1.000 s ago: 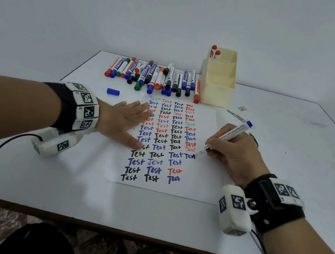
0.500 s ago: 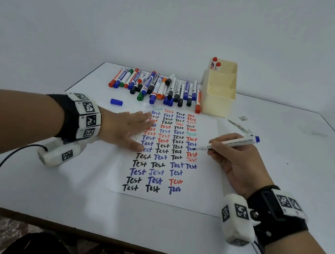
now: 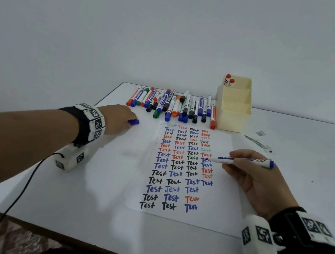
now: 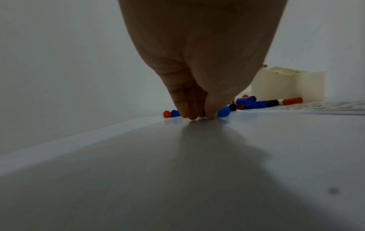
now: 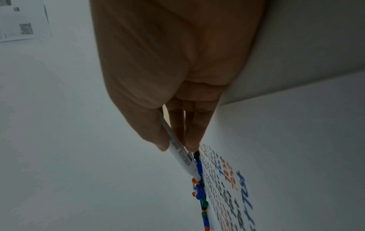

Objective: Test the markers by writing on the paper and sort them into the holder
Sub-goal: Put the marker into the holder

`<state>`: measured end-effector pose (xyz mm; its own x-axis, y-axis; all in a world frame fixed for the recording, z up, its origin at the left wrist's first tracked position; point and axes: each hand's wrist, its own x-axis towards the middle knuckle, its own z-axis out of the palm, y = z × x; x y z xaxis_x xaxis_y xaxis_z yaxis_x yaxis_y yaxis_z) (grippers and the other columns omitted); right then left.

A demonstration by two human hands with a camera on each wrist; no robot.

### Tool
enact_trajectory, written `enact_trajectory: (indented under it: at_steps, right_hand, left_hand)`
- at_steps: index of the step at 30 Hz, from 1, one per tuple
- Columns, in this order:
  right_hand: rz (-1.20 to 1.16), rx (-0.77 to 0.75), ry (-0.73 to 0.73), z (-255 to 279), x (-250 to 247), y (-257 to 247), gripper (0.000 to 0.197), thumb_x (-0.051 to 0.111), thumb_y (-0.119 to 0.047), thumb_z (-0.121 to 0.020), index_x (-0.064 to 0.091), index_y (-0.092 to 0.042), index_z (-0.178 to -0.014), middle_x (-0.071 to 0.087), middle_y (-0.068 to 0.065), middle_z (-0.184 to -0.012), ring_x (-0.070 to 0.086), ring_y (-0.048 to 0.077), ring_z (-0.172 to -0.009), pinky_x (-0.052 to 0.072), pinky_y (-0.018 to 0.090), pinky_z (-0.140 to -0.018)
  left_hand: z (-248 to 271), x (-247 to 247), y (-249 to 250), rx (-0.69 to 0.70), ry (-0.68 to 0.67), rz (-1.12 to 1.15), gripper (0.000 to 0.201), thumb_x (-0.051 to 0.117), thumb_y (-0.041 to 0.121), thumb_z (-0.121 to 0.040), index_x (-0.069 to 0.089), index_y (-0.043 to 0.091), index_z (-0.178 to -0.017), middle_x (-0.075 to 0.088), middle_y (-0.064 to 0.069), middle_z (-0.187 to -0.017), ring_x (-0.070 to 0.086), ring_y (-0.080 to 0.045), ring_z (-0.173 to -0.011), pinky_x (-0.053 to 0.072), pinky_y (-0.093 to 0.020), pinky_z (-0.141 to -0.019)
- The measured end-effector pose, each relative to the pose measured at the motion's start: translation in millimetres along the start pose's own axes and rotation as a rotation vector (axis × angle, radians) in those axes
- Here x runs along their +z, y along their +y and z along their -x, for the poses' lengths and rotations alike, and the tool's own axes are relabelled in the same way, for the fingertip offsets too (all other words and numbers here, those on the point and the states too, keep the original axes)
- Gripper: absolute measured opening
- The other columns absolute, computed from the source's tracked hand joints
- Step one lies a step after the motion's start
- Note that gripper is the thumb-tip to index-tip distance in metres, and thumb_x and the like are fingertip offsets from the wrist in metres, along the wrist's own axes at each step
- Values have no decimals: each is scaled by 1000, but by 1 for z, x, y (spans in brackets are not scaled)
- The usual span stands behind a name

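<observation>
Hands apart: left hand (image 3: pixel 118 119) pinching blue cap (image 3: pixel 133 122), right hand (image 3: pixel 258 178) gripping uncapped marker (image 3: pixel 243 161) above paper (image 3: pixel 178 215).

Both forearms bare, no sleeves. Left wrist: black strap (image 3: pixel 77 124) carrying a band of white blocks (image 3: pixel 93 120), each printed with a black-and-white square fiducial tag. White rounded camera housing (image 3: pixel 70 160) under the wrist, also tagged; thin black cable (image 3: pixel 15 196) leaves it. Right wrist: wider black strap (image 3: pixel 302 242) with buckle-like frame, white tagged blocks (image 3: pixel 318 229) on top, white tagged camera housing (image 3: pixel 258 243) at the inner side.
</observation>
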<state>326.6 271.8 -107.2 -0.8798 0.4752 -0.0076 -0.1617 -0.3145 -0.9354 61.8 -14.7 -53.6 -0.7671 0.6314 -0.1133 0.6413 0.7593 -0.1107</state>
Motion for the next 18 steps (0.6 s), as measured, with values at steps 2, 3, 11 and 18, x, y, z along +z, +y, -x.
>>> enact_trajectory:
  at_steps: [2,3,11,18]
  right_hand:
    - [40,-22,0,1,1,-1,10,62,8,-93,66,0,-97,74,25,-103,75,30,-88,62,27,-75]
    - [53,-30,-6,2,1,-2,10,64,8,-92,66,-1,-95,75,24,-103,75,30,-88,62,27,-75]
    - [-6,-21,-45,5,0,-5,19,55,13,-95,65,11,-111,73,27,-110,73,37,-104,61,31,-88]
    - [-20,-30,-56,8,1,-7,22,59,9,-94,66,9,-115,74,26,-111,73,39,-106,60,33,-91]
  left_hand:
    - [-2,-2,4,26,15,18,30,50,26,-101,63,18,-127,63,-4,-124,57,-20,-111,44,-32,-100]
    - [-2,-3,8,52,28,30,29,52,25,-100,64,19,-126,64,-2,-121,57,-18,-108,44,-30,-97]
    - [20,-7,75,376,183,250,27,61,26,-97,66,25,-124,65,8,-107,59,-6,-91,52,-28,-88]
    - [26,-14,112,480,223,360,29,65,21,-95,68,23,-124,65,10,-102,62,-5,-89,53,-23,-85]
